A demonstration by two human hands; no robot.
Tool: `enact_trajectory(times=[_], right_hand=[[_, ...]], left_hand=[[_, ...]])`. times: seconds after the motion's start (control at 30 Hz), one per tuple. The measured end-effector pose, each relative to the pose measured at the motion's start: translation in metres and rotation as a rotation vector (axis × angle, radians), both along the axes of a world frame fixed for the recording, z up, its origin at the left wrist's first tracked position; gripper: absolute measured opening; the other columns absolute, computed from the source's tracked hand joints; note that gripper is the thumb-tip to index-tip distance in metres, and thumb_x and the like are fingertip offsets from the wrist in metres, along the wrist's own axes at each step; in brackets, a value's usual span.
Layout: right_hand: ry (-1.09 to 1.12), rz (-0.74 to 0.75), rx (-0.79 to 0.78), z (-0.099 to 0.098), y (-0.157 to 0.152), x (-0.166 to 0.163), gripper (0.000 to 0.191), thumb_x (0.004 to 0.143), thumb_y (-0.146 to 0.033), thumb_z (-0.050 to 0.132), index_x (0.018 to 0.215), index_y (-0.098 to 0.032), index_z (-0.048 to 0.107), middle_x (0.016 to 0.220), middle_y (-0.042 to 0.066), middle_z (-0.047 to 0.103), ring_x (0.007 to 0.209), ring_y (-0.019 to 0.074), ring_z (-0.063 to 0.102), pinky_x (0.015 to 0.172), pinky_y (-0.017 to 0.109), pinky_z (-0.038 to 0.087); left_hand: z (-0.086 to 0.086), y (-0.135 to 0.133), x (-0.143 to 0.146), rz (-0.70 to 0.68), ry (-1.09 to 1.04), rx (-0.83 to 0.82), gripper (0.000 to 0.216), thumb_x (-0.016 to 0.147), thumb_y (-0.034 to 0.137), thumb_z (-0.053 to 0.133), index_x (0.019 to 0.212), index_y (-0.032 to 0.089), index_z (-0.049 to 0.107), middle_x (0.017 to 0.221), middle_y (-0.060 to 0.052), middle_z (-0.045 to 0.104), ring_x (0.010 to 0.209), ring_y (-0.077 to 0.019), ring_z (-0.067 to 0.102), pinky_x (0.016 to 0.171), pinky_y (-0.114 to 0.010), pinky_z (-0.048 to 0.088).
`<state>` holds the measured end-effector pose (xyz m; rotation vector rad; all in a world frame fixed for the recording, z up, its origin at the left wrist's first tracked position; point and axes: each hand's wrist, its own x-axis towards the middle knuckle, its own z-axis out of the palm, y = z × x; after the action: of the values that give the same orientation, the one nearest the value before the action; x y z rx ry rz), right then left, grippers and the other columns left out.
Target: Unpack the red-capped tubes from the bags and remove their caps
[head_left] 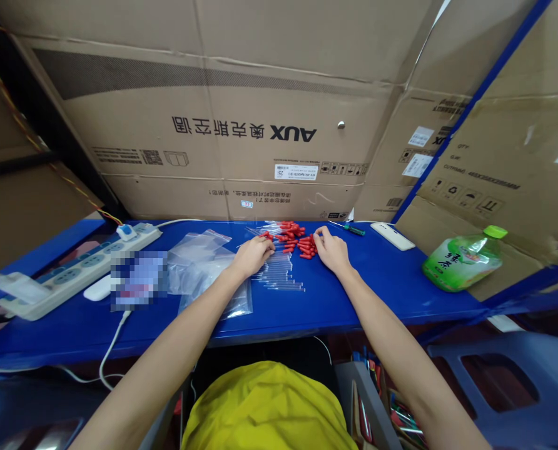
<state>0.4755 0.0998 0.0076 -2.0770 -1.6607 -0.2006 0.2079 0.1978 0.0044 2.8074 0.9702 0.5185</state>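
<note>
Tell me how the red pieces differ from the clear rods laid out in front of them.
The red pieces are bright and solid-coloured; the clear rods are see-through. The red pieces look short and stubby, the clear rods long and thin. The red pieces cluster at mixed angles, while the clear rods lie roughly parallel. Both lie on the blue tabletop.

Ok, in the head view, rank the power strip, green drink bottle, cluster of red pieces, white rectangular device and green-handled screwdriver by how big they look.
1. Power strip
2. Green drink bottle
3. Cluster of red pieces and white rectangular device: too alike to rank
4. Green-handled screwdriver
</note>
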Motion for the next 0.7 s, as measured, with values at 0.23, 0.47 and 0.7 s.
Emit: enact_trajectory(times=[0.23, 0.47, 0.7], right_hand=[[-0.147, 0.081, 0.032, 0.004, -0.004, -0.017, 0.033, 0.112, -0.037, 0.037, 0.123, -0.021, 0.065, 0.085, 0.005, 0.078, 0.077, 0.0226, 0.07, 0.066, 0.03, 0.031], [-0.39, 0.488, 0.109, 0.003, -0.001, -0.041, 0.032, 0.111, -0.034, 0.045, 0.125, -0.021, 0.072, 0.114, 0.011, 0.074, 0.103, 0.024, 0.063, 0.087, 0.035, 0.037], [-0.485, 0.43, 0.097, -0.002, 0.004, -0.043, 0.027, 0.108, -0.032, 0.051, 0.115, -0.017, 0.073, 0.112, 0.013, 0.067, 0.102, 0.0266, 0.052, 0.085, 0.039, 0.031]], left_hand=[[-0.003, 0.002, 0.003, -0.019, -0.002, 0.029, 0.02, 0.104, 0.022, 0.049, 0.103, 0.022, 0.069, 0.114, -0.009, 0.071, 0.109, -0.0252, 0.066, 0.096, -0.037, 0.053], [-0.001, -0.001, 0.003, -0.015, -0.017, 0.05, 0.019, 0.105, 0.02, 0.047, 0.103, 0.022, 0.065, 0.111, -0.01, 0.071, 0.108, -0.0262, 0.067, 0.096, -0.038, 0.052], [0.002, -0.002, 0.005, -0.109, -0.122, 0.062, 0.019, 0.106, 0.016, 0.042, 0.1, 0.02, 0.06, 0.105, -0.01, 0.069, 0.102, -0.0244, 0.065, 0.093, -0.037, 0.051]])
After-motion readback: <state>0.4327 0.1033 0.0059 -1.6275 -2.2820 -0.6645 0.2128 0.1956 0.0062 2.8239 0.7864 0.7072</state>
